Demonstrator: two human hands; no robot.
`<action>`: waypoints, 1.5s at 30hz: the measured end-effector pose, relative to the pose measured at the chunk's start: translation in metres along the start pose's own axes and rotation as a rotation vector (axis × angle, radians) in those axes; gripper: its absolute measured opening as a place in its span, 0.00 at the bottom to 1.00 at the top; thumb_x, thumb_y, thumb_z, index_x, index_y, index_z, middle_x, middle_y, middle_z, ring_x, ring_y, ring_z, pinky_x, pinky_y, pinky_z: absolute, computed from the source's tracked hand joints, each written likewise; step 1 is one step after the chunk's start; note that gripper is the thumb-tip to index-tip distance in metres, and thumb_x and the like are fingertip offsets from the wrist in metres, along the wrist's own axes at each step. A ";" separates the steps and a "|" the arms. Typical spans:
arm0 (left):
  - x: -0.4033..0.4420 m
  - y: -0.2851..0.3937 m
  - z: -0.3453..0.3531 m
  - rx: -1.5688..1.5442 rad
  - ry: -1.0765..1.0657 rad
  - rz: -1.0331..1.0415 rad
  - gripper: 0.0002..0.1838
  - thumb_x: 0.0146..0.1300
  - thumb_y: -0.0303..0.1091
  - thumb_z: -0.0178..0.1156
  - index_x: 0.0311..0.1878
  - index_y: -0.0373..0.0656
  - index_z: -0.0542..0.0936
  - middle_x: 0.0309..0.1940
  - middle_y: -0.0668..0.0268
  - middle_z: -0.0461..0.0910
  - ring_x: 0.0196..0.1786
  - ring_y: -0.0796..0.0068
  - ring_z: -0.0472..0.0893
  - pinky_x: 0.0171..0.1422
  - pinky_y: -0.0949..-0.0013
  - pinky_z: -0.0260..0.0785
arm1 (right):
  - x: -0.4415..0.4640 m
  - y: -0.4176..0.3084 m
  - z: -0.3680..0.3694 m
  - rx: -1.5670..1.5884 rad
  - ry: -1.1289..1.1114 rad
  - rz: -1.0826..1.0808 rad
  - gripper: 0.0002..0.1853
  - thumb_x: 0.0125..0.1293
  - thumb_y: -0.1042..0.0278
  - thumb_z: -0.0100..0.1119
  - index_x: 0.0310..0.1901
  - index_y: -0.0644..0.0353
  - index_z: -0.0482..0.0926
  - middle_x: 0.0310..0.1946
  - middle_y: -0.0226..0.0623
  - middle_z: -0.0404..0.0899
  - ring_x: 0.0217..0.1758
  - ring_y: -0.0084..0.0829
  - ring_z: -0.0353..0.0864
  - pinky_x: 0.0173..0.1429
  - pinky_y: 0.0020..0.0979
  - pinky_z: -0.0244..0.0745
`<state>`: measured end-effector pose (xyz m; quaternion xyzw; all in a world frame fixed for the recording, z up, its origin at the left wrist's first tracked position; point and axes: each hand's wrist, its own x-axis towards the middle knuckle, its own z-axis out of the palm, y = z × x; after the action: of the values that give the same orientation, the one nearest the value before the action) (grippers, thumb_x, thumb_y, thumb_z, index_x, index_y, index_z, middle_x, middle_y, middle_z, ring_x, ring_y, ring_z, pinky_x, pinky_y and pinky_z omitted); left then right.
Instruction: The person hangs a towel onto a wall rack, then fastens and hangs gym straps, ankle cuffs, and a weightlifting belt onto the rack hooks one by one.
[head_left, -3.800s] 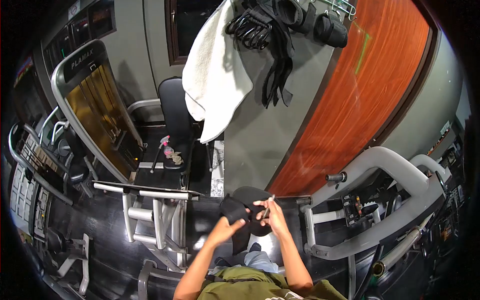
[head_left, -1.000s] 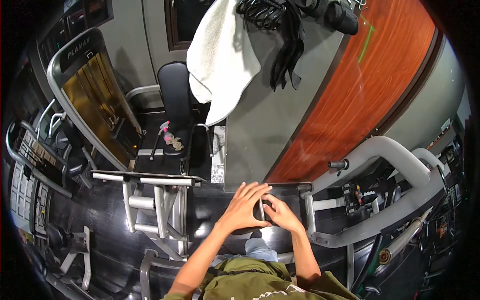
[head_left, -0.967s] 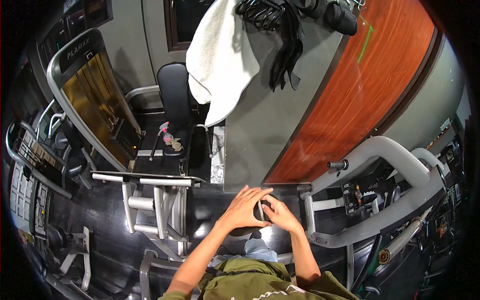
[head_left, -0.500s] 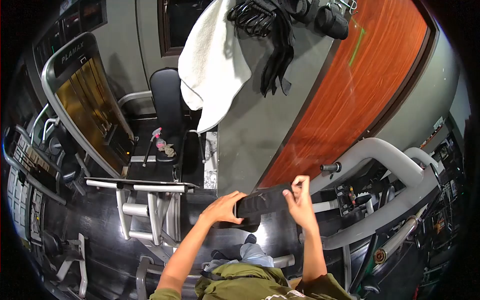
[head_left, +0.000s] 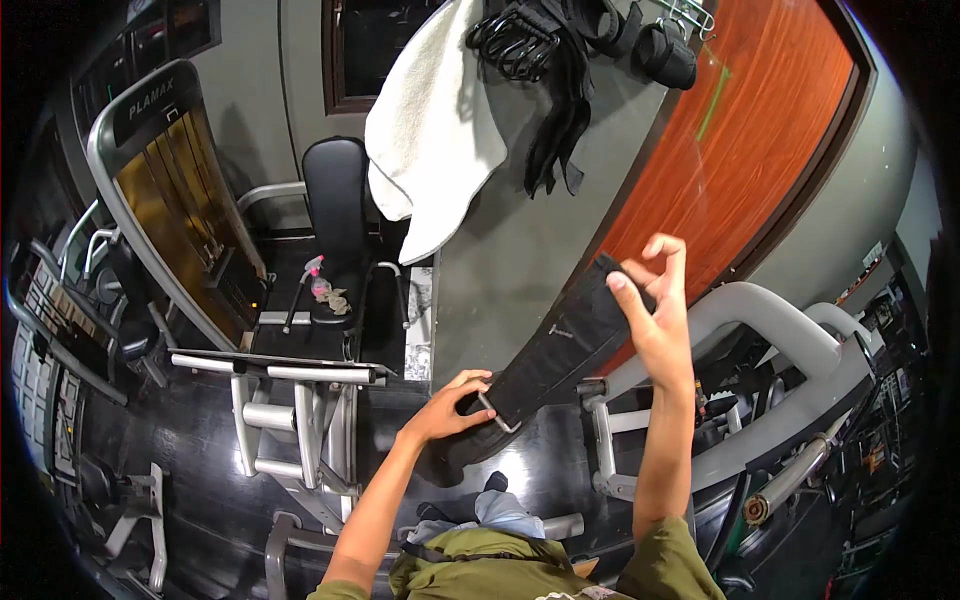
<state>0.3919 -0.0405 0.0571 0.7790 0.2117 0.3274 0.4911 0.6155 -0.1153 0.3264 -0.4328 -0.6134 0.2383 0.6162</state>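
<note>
A wide black padded strap [head_left: 565,345] stretches slantwise between my two hands, low at the left and high at the right. My left hand [head_left: 450,408] pinches a metal buckle loop [head_left: 499,412] at its lower end; a dark part of the strap hangs below. At the upper end my right hand [head_left: 655,310] grips the strap between thumb and fingers, in front of the red wooden door [head_left: 740,130]. A small metal piece [head_left: 561,329] shows midway along the strap.
A white towel [head_left: 430,130] and black straps [head_left: 560,120] hang on the grey wall ahead. To the left stand a weight-stack machine [head_left: 185,210] and a padded seat [head_left: 335,190] with a spray bottle [head_left: 319,280]. A grey machine frame [head_left: 780,320] curves at the right.
My right hand has moved up and to the right, drawing the strap out longer and more slanted. My left hand stays near its place, and the metal loop there now shows.
</note>
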 end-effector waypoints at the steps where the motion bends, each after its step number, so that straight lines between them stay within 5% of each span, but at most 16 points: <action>1: 0.001 0.009 -0.001 -0.043 0.009 -0.039 0.17 0.63 0.39 0.73 0.48 0.39 0.80 0.68 0.62 0.74 0.71 0.61 0.73 0.72 0.61 0.65 | 0.006 -0.003 -0.004 -0.029 0.007 0.023 0.18 0.73 0.79 0.59 0.52 0.54 0.59 0.42 0.34 0.77 0.45 0.17 0.75 0.52 0.19 0.71; 8: 0.005 0.010 0.011 -0.087 0.277 -0.027 0.16 0.59 0.36 0.76 0.45 0.43 0.80 0.66 0.61 0.75 0.68 0.60 0.74 0.73 0.60 0.63 | 0.034 -0.006 -0.018 -0.078 0.073 -0.016 0.16 0.70 0.74 0.65 0.51 0.56 0.66 0.49 0.30 0.69 0.52 0.22 0.76 0.57 0.24 0.71; 10: 0.008 0.018 0.018 -0.133 0.308 -0.014 0.23 0.57 0.36 0.77 0.53 0.45 0.80 0.69 0.59 0.71 0.73 0.64 0.68 0.76 0.57 0.58 | 0.037 -0.010 -0.019 -0.142 0.086 -0.041 0.16 0.70 0.73 0.66 0.51 0.56 0.67 0.50 0.29 0.68 0.52 0.24 0.76 0.58 0.26 0.71; 12: 0.006 0.028 0.026 -0.410 0.345 -0.380 0.31 0.56 0.40 0.78 0.61 0.42 0.78 0.72 0.56 0.67 0.74 0.66 0.65 0.76 0.60 0.58 | 0.039 -0.014 -0.018 -0.255 0.066 -0.067 0.17 0.69 0.70 0.68 0.53 0.57 0.69 0.51 0.28 0.68 0.53 0.26 0.77 0.58 0.27 0.70; 13: 0.006 0.019 0.029 -0.402 0.312 -0.343 0.36 0.57 0.43 0.77 0.65 0.39 0.75 0.67 0.56 0.73 0.70 0.66 0.71 0.73 0.64 0.63 | 0.040 -0.014 -0.019 -0.236 0.065 -0.047 0.17 0.69 0.71 0.68 0.53 0.58 0.71 0.52 0.29 0.69 0.53 0.27 0.78 0.58 0.27 0.71; 17: 0.009 0.006 0.034 -0.516 0.106 -0.469 0.29 0.61 0.39 0.75 0.61 0.36 0.78 0.51 0.62 0.83 0.55 0.71 0.81 0.61 0.69 0.72 | 0.036 -0.008 -0.023 -0.217 0.001 -0.062 0.15 0.69 0.72 0.67 0.54 0.61 0.74 0.53 0.29 0.73 0.51 0.25 0.80 0.58 0.27 0.72; 20: 0.013 -0.007 0.050 -0.552 0.285 -0.327 0.26 0.62 0.39 0.74 0.59 0.36 0.79 0.43 0.64 0.85 0.48 0.73 0.83 0.56 0.71 0.76 | 0.021 -0.014 -0.028 -0.249 -0.100 -0.019 0.19 0.70 0.73 0.66 0.59 0.62 0.74 0.51 0.32 0.80 0.47 0.22 0.81 0.57 0.26 0.73; 22: 0.020 -0.007 0.049 -0.819 0.411 -0.456 0.21 0.64 0.34 0.72 0.57 0.39 0.79 0.46 0.64 0.85 0.46 0.72 0.84 0.55 0.67 0.77 | 0.005 -0.017 -0.030 -0.186 -0.138 -0.039 0.18 0.70 0.73 0.65 0.59 0.65 0.78 0.39 0.31 0.86 0.48 0.20 0.83 0.58 0.26 0.75; 24: 0.032 -0.015 0.040 -0.811 0.507 -0.508 0.18 0.65 0.31 0.67 0.57 0.41 0.78 0.46 0.63 0.84 0.46 0.69 0.84 0.52 0.63 0.79 | -0.021 -0.022 -0.036 -0.205 -0.196 0.017 0.13 0.69 0.73 0.66 0.53 0.64 0.83 0.41 0.33 0.88 0.46 0.22 0.84 0.56 0.27 0.77; 27: 0.047 -0.011 0.027 -0.895 0.673 -0.451 0.17 0.66 0.29 0.63 0.58 0.41 0.78 0.48 0.64 0.83 0.48 0.70 0.83 0.54 0.66 0.78 | -0.057 -0.022 -0.054 -0.404 -0.381 0.024 0.08 0.64 0.74 0.69 0.45 0.61 0.89 0.42 0.33 0.89 0.39 0.28 0.84 0.51 0.29 0.79; 34: 0.059 -0.012 0.008 -1.157 0.661 -0.299 0.19 0.72 0.32 0.57 0.63 0.38 0.75 0.55 0.58 0.83 0.56 0.61 0.84 0.61 0.58 0.79 | -0.136 -0.006 -0.081 -0.270 -0.382 0.123 0.12 0.56 0.80 0.68 0.43 0.59 0.91 0.41 0.34 0.90 0.43 0.29 0.81 0.51 0.31 0.79; 39: 0.071 0.009 -0.014 -1.217 0.685 -0.225 0.12 0.71 0.30 0.59 0.55 0.38 0.77 0.51 0.57 0.84 0.54 0.58 0.85 0.58 0.54 0.82 | -0.166 0.001 -0.093 -0.413 -0.366 0.135 0.13 0.55 0.82 0.67 0.42 0.57 0.90 0.45 0.27 0.90 0.58 0.35 0.80 0.64 0.35 0.74; 40: 0.073 0.004 -0.018 -1.211 0.636 -0.148 0.14 0.71 0.30 0.59 0.55 0.35 0.80 0.53 0.57 0.84 0.56 0.60 0.84 0.66 0.55 0.76 | -0.172 0.007 -0.093 -0.412 -0.361 0.136 0.13 0.55 0.82 0.67 0.42 0.57 0.90 0.45 0.27 0.90 0.58 0.35 0.80 0.64 0.35 0.74; 45: 0.077 0.030 -0.044 -1.258 0.563 -0.112 0.13 0.72 0.29 0.60 0.57 0.39 0.79 0.53 0.59 0.84 0.57 0.62 0.83 0.66 0.55 0.76 | -0.194 0.031 -0.069 -0.575 -0.357 0.150 0.10 0.59 0.80 0.67 0.42 0.56 0.87 0.51 0.25 0.87 0.64 0.34 0.79 0.66 0.37 0.77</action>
<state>0.4142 0.0239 0.1206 0.2194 0.1410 0.5520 0.7920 0.6630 -0.2764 0.2029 -0.5840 -0.7200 0.1723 0.3329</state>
